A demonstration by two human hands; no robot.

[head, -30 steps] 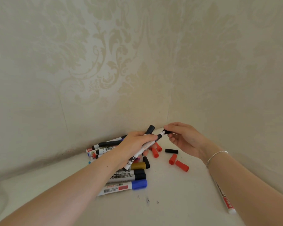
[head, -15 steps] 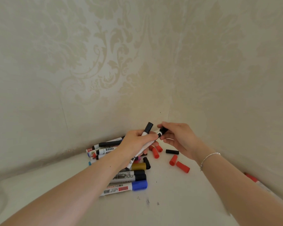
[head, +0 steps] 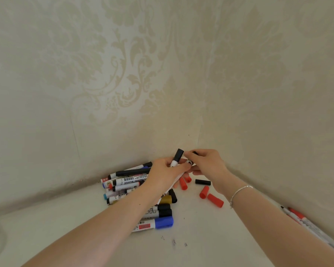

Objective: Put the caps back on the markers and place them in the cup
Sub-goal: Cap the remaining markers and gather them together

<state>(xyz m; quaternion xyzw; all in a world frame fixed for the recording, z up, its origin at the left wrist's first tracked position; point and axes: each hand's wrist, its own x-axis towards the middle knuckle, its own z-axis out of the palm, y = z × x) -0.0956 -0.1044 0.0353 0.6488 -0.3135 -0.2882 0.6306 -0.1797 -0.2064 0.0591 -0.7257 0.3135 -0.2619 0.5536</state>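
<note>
Left hand (head: 165,171): grip is clamped around two markers held together. One, the capped marker (head: 177,157), points up and away, its black cap clear above the fingers. The other, a white marker (head: 176,179), runs under the palm toward the right hand.

Right hand (head: 205,163): fingers and thumb are curled onto the far end of the white marker, touching the left hand. A small dark piece shows at the fingertips; it cannot be told whether it is a cap or the marker tip.

Marker pile (head: 129,185): lies on the white worktop (head: 201,247) in the corner, against the patterned wall (head: 123,74), partly under the left forearm. Within it:
- long black marker (head: 132,172) near the wall;
- barcode marker (head: 127,181) just in front of it;
- blue-capped marker (head: 156,224) nearest the camera;
- two black-capped markers (head: 162,210) just behind the blue-capped one.

Loose caps on the worktop, right of the pile:
- black cap (head: 202,182), lying flat below the right hand;
- red caps (head: 210,196), two close together near the right wrist;
- two more red caps (head: 184,183) under the hands.

Two more markers (head: 305,221) lie along the right wall, well apart from the pile.

A thin bracelet (head: 239,191) is on the right wrist.

No cup or other container appears in view; every marker visible is either in hand or on the worktop.
</note>
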